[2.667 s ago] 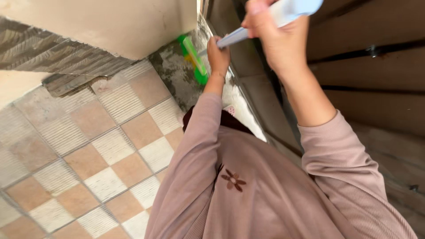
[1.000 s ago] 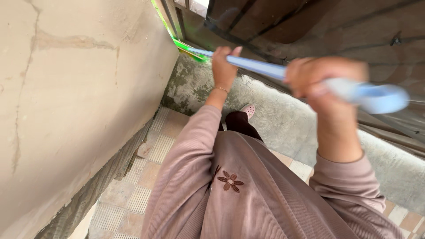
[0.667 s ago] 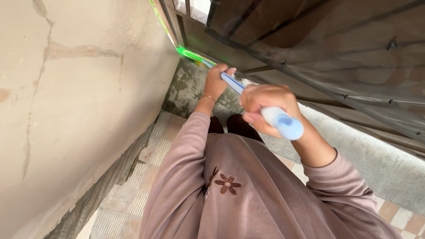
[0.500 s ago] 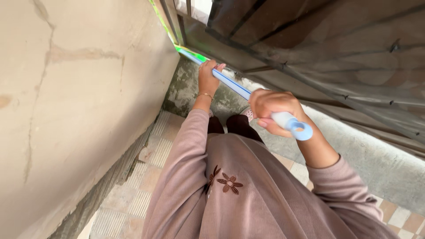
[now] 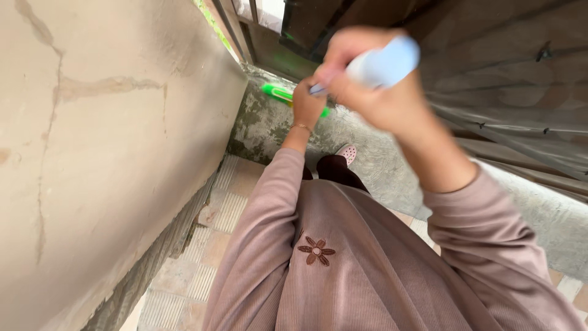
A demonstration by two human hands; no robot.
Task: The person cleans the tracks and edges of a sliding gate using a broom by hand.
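My right hand (image 5: 373, 92) is closed around the pale blue handle (image 5: 386, 61) of a long cleaning tool, close to the camera and blurred. Farther down, my left hand (image 5: 308, 104) grips the same handle lower on its shaft. The tool's bright green head (image 5: 278, 93) lies on top of the grey concrete ledge (image 5: 269, 122), just left of my left hand. The shaft between my hands is mostly hidden by my right hand.
A cracked beige wall (image 5: 104, 141) rises close on the left. A dark metal grille (image 5: 490, 67) stands above the ledge on the right. Checked floor tiles (image 5: 208, 245) and my light shoe (image 5: 347, 152) show below, under my mauve clothing.
My right hand has risen with the handle's end toward the camera. The green head has come down from the corner by the frame onto the ledge top.
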